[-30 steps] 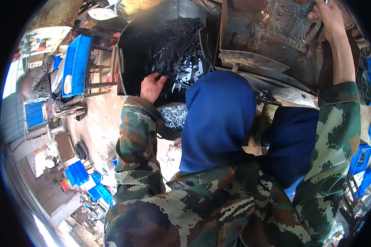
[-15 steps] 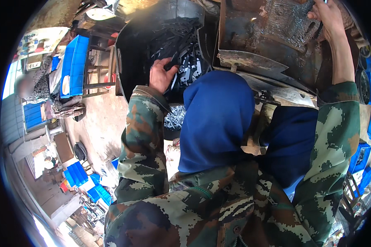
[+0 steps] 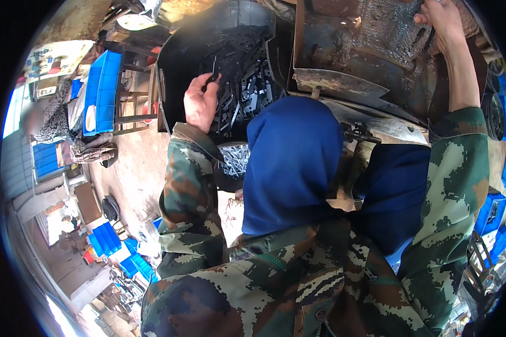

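Note:
My left hand (image 3: 201, 102) is closed in a pinch on a small, narrow dark metal piece (image 3: 215, 68). It is over the left side of a black bin (image 3: 177, 84), which holds a heap of flat dark metal pieces (image 3: 250, 84), some with shiny faces. My right hand (image 3: 445, 25) is raised at the top right, above a wet, rusty metal tray (image 3: 371, 84). Its fingers are bent together and partly cut off by the picture's edge, so what they grip is hidden.
Below the bin stands a dark container of shiny small metal parts (image 3: 235, 160). My knees under blue cloth (image 3: 295, 163) are close to the bin and tray. At the left, a person (image 3: 56, 121) is beside a blue crate (image 3: 102, 92) on a wooden stand.
My left hand has drawn back leftward from the heap, with a dark metal piece now showing in its fingers. The right hand has barely moved at the tray's far side.

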`<state>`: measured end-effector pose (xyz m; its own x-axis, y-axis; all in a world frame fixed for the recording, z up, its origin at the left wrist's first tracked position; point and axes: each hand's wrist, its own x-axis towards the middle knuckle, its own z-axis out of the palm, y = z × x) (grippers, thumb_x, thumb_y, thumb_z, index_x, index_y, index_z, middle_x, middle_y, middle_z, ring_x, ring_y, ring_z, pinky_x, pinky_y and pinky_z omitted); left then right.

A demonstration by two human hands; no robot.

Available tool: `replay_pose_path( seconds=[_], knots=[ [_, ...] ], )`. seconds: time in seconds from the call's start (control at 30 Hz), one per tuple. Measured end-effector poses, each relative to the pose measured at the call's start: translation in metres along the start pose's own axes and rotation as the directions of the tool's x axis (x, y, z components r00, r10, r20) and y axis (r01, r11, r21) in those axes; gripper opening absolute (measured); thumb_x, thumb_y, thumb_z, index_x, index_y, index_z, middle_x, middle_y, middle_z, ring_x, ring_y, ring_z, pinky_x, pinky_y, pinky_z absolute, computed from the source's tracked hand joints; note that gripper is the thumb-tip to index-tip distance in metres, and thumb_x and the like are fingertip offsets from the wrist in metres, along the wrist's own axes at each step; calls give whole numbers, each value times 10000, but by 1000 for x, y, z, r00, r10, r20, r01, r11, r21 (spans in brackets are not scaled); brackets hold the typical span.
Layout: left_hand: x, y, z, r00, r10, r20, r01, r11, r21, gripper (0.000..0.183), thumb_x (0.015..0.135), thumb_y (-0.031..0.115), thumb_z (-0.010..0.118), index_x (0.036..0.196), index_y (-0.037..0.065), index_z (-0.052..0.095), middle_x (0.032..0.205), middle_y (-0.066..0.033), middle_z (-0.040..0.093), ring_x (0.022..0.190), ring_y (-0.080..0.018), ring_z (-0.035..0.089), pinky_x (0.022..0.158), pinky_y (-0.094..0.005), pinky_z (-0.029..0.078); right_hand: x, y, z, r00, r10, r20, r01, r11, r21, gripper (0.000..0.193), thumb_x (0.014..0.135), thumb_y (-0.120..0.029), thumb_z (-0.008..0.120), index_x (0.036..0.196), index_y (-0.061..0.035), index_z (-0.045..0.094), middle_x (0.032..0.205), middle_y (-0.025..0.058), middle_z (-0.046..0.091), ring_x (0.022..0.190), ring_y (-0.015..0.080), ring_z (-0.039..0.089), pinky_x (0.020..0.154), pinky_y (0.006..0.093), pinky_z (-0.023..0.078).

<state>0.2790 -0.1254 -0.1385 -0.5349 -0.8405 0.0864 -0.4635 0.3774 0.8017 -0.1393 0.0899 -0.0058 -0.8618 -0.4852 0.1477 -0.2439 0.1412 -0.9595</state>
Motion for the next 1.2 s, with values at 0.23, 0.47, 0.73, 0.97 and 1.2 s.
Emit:
replay_pose_path(
  seconds=[0.23,0.47,0.73,0.97,1.2],
  knots=[
    [14,133,20,971,132,201,-69,953,-295,260,975,96,545,1195,16,658,781,4,631,636,-45,465,588,-207,382,4,1,0,1000,-6,-16,6,1000,30,185,941,-229,657,905,-59,593,634,-8,527,442,84,421,387,282,466],
    [48,284,98,791,594,147,-485,754,-443,214,935,173,563,937,-21,653,733,-158,633,657,-215,593,638,-350,480,47,45,-19,987,61,151,-57,998,-29,307,960,-221,603,1191,-27,664,850,6,662,607,55,470,621,237,465],
    [58,355,179,881,473,-4,-349,644,-681,190,896,118,572,1001,24,700,752,-97,657,667,-184,642,600,-324,503,23,42,-11,998,-54,-16,53,998,-36,258,966,-218,595,1119,-20,657,815,4,627,682,88,564,617,266,489],
    [56,287,190,988,153,-24,-131,740,-659,256,813,152,597,933,-44,710,759,-255,674,738,-357,693,722,-415,551,36,38,-11,997,-27,76,38,987,-153,254,972,-218,596,1119,-12,629,831,29,640,713,104,604,617,275,503],
    [46,318,200,984,156,84,-43,669,-742,220,779,174,630,893,10,722,801,-255,668,807,-425,662,783,-463,539,45,40,-51,998,60,11,-59,995,-81,240,990,-150,519,1169,-8,590,1043,66,654,907,154,645,772,301,543]
  ],
)
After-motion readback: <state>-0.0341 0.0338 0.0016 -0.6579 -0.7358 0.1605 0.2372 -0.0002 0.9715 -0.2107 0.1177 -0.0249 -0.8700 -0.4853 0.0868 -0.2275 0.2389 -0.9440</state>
